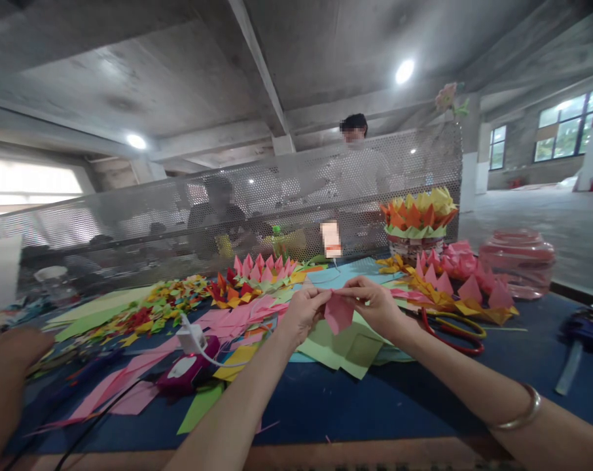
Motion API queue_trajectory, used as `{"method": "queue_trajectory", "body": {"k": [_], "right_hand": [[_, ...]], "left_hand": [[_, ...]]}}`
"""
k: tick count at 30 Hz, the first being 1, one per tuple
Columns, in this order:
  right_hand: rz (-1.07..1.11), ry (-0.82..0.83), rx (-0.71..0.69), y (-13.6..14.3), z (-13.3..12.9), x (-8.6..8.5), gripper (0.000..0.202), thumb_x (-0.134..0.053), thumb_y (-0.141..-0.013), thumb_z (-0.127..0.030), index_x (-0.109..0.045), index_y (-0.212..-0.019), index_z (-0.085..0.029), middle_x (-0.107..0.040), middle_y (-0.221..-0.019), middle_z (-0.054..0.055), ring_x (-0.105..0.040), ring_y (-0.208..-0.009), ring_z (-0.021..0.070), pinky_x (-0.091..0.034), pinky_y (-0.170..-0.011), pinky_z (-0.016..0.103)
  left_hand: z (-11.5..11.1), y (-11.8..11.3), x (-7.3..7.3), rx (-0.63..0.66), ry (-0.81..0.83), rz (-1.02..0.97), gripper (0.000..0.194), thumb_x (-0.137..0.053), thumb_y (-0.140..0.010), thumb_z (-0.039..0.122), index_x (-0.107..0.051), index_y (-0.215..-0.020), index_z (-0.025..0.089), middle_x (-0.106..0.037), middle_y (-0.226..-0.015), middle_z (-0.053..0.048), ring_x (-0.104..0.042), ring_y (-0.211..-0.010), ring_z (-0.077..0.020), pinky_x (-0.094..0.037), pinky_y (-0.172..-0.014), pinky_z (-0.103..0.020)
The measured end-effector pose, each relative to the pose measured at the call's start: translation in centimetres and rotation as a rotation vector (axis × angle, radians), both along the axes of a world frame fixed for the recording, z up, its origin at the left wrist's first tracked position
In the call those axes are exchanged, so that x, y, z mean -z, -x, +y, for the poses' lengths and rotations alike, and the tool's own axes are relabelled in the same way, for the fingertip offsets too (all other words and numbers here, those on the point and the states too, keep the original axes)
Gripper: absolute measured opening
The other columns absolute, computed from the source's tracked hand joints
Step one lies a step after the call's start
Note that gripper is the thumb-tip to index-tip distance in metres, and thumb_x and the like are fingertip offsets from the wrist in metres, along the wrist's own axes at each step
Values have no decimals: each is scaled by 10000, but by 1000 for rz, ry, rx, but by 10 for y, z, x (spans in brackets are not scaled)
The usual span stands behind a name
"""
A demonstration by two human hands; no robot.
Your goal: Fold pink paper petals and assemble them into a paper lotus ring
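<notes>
Carefully does it: your left hand (306,313) and right hand (375,302) both pinch the top edge of a folded pink paper piece (339,316), fingers closed narrow, above the green paper sheets (355,353) midway along the blue-topped table (296,418). Uneven pull between your pinches could tear the paper or skew its crease, and a loosened grip could drop it onto the loose sheets. Your right forearm crosses just beside the red-and-yellow-handled scissors (454,347), so a sweep outward could knock them. To your left, the white charger (192,339) sits in a magenta socket block (186,373), its cable a possible snag. Another person's hand (12,366), blurred, reaches in at the table's left edge. Toward the right edge stands a clear pink plastic jar (520,268).
</notes>
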State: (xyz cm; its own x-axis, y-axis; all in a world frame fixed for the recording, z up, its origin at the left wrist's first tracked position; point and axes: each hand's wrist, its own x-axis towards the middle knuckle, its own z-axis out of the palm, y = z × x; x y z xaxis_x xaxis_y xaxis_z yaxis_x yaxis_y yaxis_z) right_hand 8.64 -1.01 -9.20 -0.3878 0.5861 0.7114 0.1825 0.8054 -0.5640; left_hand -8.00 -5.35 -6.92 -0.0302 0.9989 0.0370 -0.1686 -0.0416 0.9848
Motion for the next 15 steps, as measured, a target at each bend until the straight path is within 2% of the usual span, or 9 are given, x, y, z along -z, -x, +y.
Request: {"method": "queue_trajectory", "body": {"k": [8,15], "right_hand": [[-1,-65,-8,1,-1,1,244,-534,-845,-209,-704,-1000,-290,-594,-897,31,-573,-803,137,-459,-676,246],[0,-80,-20,1,0,1,230,-528,-857,-247,-705,-998,-286,-614,-911,37,-586,-822,144,-476,-694,250]], "left_hand": [[-4,-2,-5,-4,17,-5,277,-772,-547,312,-614,-690,135,-565,-546,33,-504,-486,-64,-380,-526,-194],[-2,1,-1,6,27,-5,282,-773,-553,338,-622,-690,142,-589,-577,20,-532,-514,-75,-391,-538,-200]]}}
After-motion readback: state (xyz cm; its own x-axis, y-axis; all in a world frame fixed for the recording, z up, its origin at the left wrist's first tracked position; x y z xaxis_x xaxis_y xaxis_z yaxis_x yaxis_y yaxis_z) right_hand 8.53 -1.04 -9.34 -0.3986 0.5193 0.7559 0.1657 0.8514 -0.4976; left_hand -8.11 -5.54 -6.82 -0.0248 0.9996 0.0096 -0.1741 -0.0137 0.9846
